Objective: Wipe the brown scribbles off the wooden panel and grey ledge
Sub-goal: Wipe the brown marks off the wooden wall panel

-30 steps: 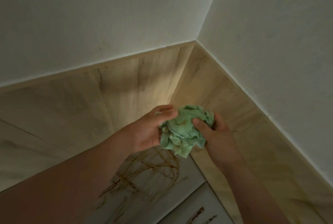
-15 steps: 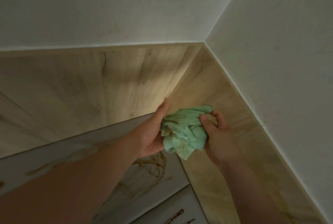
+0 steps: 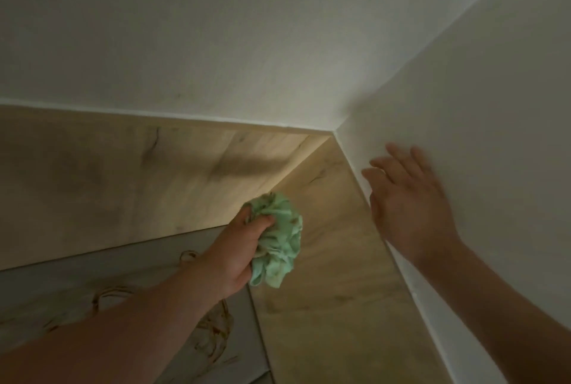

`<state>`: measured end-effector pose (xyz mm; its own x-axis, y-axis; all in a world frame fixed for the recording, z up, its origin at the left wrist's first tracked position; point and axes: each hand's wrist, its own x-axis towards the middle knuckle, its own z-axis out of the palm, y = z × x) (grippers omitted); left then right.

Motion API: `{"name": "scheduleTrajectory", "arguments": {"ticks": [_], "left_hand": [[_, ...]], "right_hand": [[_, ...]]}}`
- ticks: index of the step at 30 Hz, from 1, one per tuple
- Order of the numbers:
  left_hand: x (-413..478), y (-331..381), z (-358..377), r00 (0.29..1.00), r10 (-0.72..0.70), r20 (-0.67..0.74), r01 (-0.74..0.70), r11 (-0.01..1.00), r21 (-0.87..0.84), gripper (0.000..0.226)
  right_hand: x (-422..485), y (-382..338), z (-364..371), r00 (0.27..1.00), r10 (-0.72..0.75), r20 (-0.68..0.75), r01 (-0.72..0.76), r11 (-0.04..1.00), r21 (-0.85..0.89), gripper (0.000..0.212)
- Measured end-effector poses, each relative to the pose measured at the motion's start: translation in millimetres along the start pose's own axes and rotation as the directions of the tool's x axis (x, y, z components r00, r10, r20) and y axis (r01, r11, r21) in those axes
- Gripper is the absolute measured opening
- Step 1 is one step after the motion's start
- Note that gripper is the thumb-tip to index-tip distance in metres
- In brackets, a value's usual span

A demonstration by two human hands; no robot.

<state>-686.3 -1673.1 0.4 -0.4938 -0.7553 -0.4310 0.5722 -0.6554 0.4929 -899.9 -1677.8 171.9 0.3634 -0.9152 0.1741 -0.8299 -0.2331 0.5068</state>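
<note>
My left hand point(image 3: 239, 247) grips a crumpled green cloth point(image 3: 279, 241) near the inner corner, where the back wooden panel point(image 3: 123, 186) meets the right wooden panel point(image 3: 333, 306). Below it lies the grey ledge point(image 3: 77, 278), marked with brown scribbles point(image 3: 213, 334) that my left forearm partly covers. My right hand point(image 3: 411, 204) is open with spread fingers, raised in front of the white wall at the right, blurred by motion; whether it touches the wall I cannot tell.
White walls point(image 3: 247, 43) rise above both wooden panels and meet in a corner point(image 3: 336, 133). A seam runs across the grey ledge near the bottom edge point(image 3: 262, 374).
My right hand has let go of the cloth and moved up and right toward the white wall. My left hand now holds the cloth alone. The view has tilted left.
</note>
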Motion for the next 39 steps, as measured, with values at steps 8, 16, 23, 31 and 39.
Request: {"name": "scheduleTrajectory", "arguments": {"ticks": [8, 16, 23, 31, 39], "left_hand": [[58, 0, 99, 0.902, 0.41, 0.137, -0.429, 0.809, 0.402, 0.025], [130, -56, 59, 0.888, 0.456, -0.052, -0.284, 0.636, 0.718, 0.038], [87, -74, 85, 0.781, 0.572, 0.253, -0.529, 0.389, 0.754, 0.043], [140, -69, 76, 0.642, 0.701, 0.31, -0.603, 0.212, 0.769, 0.034], [163, -113, 24, 0.909, 0.316, -0.271, -0.252, 0.936, 0.244, 0.034]], "right_hand": [[7, 23, 25, 0.968, -0.25, 0.038, 0.25, 0.925, -0.287, 0.043], [9, 30, 44, 0.967, -0.254, -0.024, 0.235, 0.923, -0.304, 0.038], [4, 29, 35, 0.979, -0.203, -0.035, 0.179, 0.921, -0.346, 0.038], [-11, 3, 40, 0.995, -0.087, -0.043, 0.069, 0.945, -0.32, 0.048], [-14, -24, 58, 0.99, 0.015, 0.143, 0.033, 0.945, -0.326, 0.071]]}}
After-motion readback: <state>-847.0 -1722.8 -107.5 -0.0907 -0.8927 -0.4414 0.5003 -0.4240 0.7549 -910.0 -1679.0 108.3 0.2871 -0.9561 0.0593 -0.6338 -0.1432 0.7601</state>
